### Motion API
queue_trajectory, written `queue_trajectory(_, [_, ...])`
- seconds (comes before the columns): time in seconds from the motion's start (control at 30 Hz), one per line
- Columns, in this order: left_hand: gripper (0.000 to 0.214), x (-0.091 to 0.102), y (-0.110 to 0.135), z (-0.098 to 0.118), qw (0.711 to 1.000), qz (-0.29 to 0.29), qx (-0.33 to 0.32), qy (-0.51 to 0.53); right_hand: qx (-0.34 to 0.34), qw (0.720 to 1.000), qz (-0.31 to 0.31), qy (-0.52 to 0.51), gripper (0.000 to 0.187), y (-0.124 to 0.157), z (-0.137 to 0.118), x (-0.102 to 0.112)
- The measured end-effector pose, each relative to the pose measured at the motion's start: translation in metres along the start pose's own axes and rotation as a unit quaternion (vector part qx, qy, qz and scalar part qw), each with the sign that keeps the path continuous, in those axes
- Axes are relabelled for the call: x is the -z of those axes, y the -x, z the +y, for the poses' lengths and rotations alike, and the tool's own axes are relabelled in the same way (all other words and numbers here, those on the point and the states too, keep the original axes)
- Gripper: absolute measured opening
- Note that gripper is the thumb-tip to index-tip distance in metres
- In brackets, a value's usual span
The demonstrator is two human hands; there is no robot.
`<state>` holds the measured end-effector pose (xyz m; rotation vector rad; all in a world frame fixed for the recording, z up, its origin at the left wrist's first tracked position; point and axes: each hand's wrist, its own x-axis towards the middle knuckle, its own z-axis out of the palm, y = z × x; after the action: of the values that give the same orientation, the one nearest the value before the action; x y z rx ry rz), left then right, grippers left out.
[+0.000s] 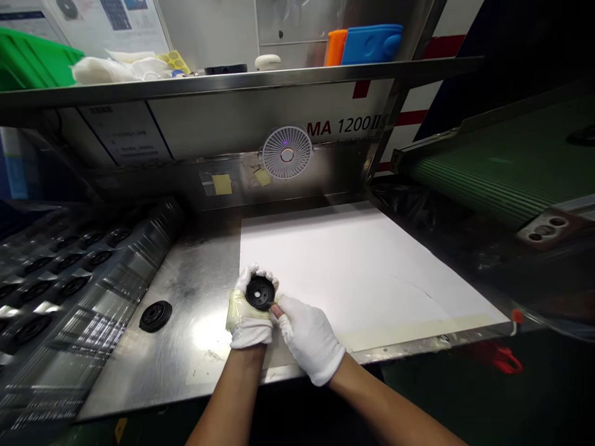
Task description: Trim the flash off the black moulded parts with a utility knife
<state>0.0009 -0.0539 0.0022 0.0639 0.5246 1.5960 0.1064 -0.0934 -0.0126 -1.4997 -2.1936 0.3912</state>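
My left hand (248, 313), in a white glove, is closed round a small black round part (260, 292) with a hollow centre, holding it up facing me. My right hand (309, 337), also gloved, touches the part's lower right edge with thumb and fingertips pinched. Both hands hover over the front of a steel worktop (195, 285), at the left edge of a white sheet (362, 272). A second black round part (155, 316) lies flat on the steel to the left of my hands.
A tray with several black round parts under clear film (60, 279) lies at the left. A small white fan (287, 152) hangs at the back wall. A green conveyor belt (502, 173) runs at the right. The shelf above carries a green bin (28, 62) and orange and blue items.
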Motion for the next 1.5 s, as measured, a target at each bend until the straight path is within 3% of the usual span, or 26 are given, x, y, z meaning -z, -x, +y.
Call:
queue_trajectory(0.1, [0.002, 0.002, 0.000, 0.002, 1.000, 0.001, -0.007, -0.009, 0.004, 1.000, 0.004, 0.000, 0.021, 0.000, -0.001, -0.002])
queue_trajectory(0.23, [0.028, 0.005, 0.005, 0.010, 0.995, -0.027, 0.025, -0.096, 0.005, 1.000, 0.003, -0.021, 0.019, -0.003, 0.003, 0.004])
queue_trajectory(0.33, [0.024, 0.007, 0.006, 0.013, 0.993, -0.052, 0.023, -0.101, -0.013, 1.000, 0.002, -0.016, 0.021, -0.006, 0.007, 0.006])
queue_trajectory(0.5, [0.007, 0.006, -0.001, 0.006, 0.998, 0.006, -0.011, -0.067, -0.013, 1.000, 0.004, -0.009, 0.022, -0.003, 0.004, 0.000])
queue_trajectory(0.7, [0.005, 0.006, -0.005, 0.003, 0.997, 0.032, -0.059, -0.026, -0.001, 1.000, 0.009, -0.008, 0.022, 0.002, -0.009, -0.010])
queue_trajectory(0.87, [0.024, 0.011, 0.001, 0.012, 0.996, 0.006, 0.010, -0.085, 0.015, 0.999, 0.015, -0.024, 0.020, 0.002, -0.006, -0.009])
queue_trajectory(0.93, [0.023, 0.012, 0.002, 0.014, 0.996, -0.004, 0.020, -0.081, 0.002, 0.999, 0.019, -0.030, 0.020, 0.001, -0.003, -0.007])
queue_trajectory(1.1, [0.004, 0.006, 0.000, 0.007, 0.999, 0.025, -0.015, -0.032, -0.032, 0.999, 0.029, -0.002, 0.020, 0.000, -0.002, -0.011])
queue_trajectory(1.33, [0.011, 0.008, 0.000, -0.001, 0.995, 0.051, -0.089, 0.001, -0.016, 1.000, 0.024, -0.009, 0.019, 0.004, -0.011, -0.018])
queue_trajectory(1.5, [0.029, 0.016, 0.003, 0.009, 0.998, 0.001, 0.015, -0.066, -0.014, 0.999, 0.034, -0.012, 0.019, 0.003, -0.001, -0.014])
